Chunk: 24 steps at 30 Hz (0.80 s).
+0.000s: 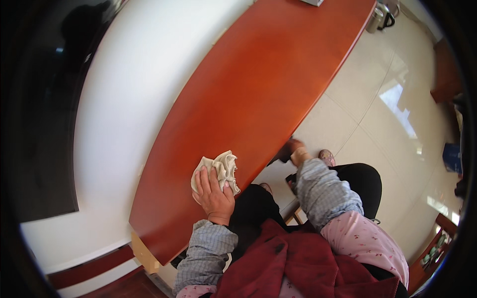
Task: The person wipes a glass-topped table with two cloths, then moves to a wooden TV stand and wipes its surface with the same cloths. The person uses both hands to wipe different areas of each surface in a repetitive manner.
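Observation:
My left hand (pixel 215 195) lies on a crumpled beige cloth (pixel 220 169), fingers spread over it and the thumb along its near side. The cloth rests on the reddish-brown wooden tabletop (pixel 238 104), close to the near long edge. My right hand (pixel 297 146) is down beside that same edge, blurred and partly hidden. Next to it, under the edge, a dark object (pixel 282 153) shows in part. Whether the right fingers hold it cannot be made out.
A white wall with a large glossy black panel (pixel 41 149) runs along the far side. At the table's far end sits a grey object (pixel 313 2). A metal flask (pixel 374 20) stands beyond the table edge. Right of my legs are floor tiles (pixel 357 111) and a blue box (pixel 451 157).

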{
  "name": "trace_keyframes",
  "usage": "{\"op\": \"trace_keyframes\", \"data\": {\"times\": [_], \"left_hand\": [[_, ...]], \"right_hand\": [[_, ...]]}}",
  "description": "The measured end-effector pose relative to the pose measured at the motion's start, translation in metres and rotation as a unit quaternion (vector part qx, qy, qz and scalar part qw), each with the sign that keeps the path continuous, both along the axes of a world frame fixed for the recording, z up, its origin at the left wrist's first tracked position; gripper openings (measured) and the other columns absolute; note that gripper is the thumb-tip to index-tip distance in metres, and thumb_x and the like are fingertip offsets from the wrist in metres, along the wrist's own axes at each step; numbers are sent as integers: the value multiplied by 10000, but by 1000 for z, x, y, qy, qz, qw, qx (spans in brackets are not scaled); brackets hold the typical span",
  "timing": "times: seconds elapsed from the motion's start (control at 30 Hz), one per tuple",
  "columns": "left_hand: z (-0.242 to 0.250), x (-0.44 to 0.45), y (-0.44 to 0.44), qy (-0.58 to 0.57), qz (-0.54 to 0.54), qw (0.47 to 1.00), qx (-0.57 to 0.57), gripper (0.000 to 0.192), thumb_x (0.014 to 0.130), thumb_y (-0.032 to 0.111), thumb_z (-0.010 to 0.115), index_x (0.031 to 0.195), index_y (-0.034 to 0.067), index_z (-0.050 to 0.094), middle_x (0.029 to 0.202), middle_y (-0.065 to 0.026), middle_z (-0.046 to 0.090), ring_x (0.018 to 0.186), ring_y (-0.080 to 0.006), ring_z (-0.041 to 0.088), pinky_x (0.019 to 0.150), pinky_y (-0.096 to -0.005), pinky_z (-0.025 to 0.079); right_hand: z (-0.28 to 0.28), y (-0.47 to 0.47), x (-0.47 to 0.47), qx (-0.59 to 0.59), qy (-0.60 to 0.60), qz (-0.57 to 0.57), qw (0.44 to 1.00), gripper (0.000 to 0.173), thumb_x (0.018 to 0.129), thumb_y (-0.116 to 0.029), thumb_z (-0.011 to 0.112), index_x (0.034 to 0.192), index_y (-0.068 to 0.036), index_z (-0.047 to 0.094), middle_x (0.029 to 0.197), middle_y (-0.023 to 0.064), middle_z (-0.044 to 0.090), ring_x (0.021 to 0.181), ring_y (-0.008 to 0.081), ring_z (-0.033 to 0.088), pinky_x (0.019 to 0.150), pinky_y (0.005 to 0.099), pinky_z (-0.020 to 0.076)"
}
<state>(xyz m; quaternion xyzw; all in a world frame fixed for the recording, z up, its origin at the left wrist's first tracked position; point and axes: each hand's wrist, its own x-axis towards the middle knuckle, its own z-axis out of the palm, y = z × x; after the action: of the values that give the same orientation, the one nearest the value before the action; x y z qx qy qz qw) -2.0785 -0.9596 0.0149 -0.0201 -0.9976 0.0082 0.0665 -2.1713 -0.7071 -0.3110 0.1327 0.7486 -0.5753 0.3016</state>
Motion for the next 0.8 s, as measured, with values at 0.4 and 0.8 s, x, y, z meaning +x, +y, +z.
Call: {"op": "trace_keyframes", "data": {"times": [0.4,0.8], "left_hand": [[5,2,0,23,12,998,49,558,904,331,611,1407,93,563,1544,-128,436,1477,-341,325,1144,-596,258],[4,3,-1,48,15,996,75,572,875,376,638,1395,144,584,1527,-106,458,1467,-328,341,1126,-604,284]], "right_hand": [[301,165,-103,246,509,-245,788,263,984,-261,660,1108,-30,686,1055,105,707,947,217,657,767,329,524],[301,-32,8,296,585,200,728,444,886,-246,692,1323,-200,631,1492,42,546,1394,254,501,1148,522,376]]}}
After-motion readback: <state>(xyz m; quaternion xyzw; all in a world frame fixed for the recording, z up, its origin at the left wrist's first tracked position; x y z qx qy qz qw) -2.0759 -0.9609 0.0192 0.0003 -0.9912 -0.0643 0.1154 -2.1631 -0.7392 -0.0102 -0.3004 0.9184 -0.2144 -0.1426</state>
